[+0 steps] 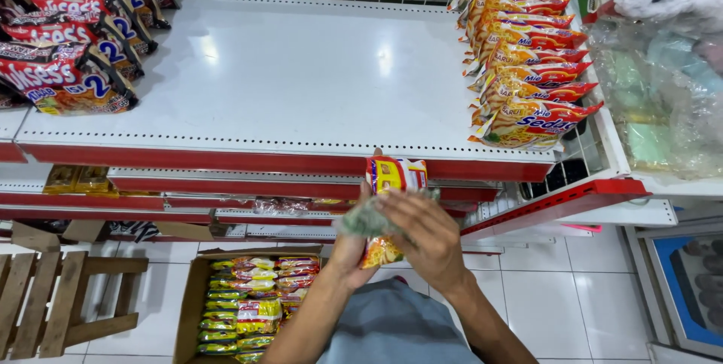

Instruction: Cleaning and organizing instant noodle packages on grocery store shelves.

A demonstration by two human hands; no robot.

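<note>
My left hand (352,247) holds an upright noodle packet (392,176), yellow, red and orange, just below the front edge of the white shelf (286,78). My right hand (422,236) presses a crumpled grey-green cloth (369,217) against the packet's face. Both hands are in front of my chest, close together. The lower part of the packet is partly hidden by the cloth and my fingers.
A row of noodle packets (527,55) stands at the shelf's right end, another stack of red packets (68,33) at the left. An open cardboard box (252,304) of packets sits on the tiled floor beside a wooden pallet (53,300). Plastic-wrapped goods (663,78) are at right.
</note>
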